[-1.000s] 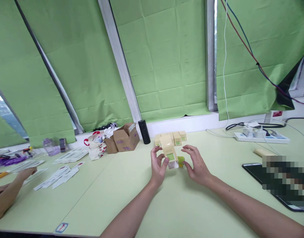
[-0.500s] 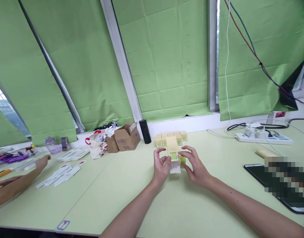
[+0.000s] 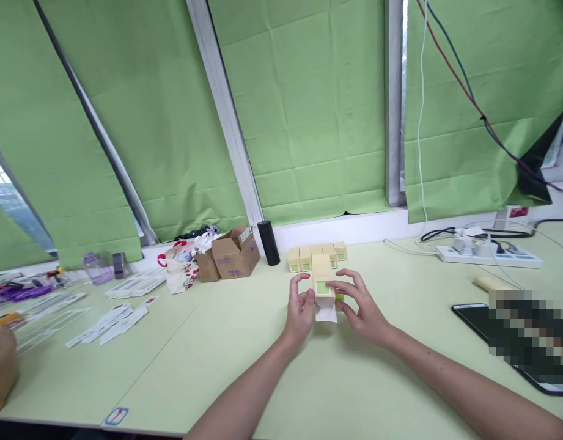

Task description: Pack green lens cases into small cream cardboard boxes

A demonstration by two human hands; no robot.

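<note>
A small pale-yellow box (image 3: 321, 269) with a green square on its face is held in front of me, its white end flap (image 3: 326, 310) hanging open toward me. My left hand (image 3: 301, 316) grips the box along its left side, thumb near the lower corner. From the right, the curled fingers of my right hand (image 3: 367, 313) touch the face and edge of the box. Between that hand's thumb and fingers shows a small green object (image 3: 340, 297), mostly hidden, its kind unclear. Several similar yellow boxes (image 3: 305, 259) stand in a row just behind.
A black cylinder (image 3: 269, 243) and an open cardboard box (image 3: 238, 253) stand by the wall. On the right are a power strip (image 3: 489, 255) and a phone-like dark device (image 3: 474, 321). White strips (image 3: 114, 324) lie left, near another person's hand (image 3: 0, 370).
The held box has tipped and shifted slightly right, and less of the green object shows. My right fingertips now reach onto its face. The other person's arm has drawn back to the left edge.
</note>
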